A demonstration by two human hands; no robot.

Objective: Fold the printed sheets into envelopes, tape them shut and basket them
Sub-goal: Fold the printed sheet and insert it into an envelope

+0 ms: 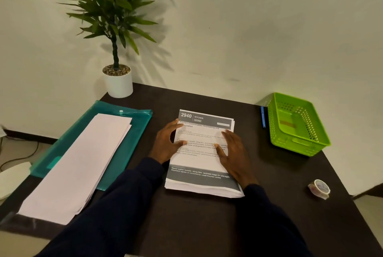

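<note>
Printed sheets [199, 163] lie unfolded in a squared stack at the middle of the dark table [269, 205], with the header "2940 KITCHEN" at the far end. The right hand [234, 153] rests flat on the stack's right half, fingers straight and released. The left hand [166, 144] arches over the left edge with thumb and forefinger tips on the top sheet; whether it nips the edge cannot be told. A green basket [323, 144] stands well apart at far right, a blue pen [262, 116] just beside it, a tape roll [319, 189] nearer on the right, and blank sheets [78, 165] lie on a teal folder [136, 124] at left.
</note>
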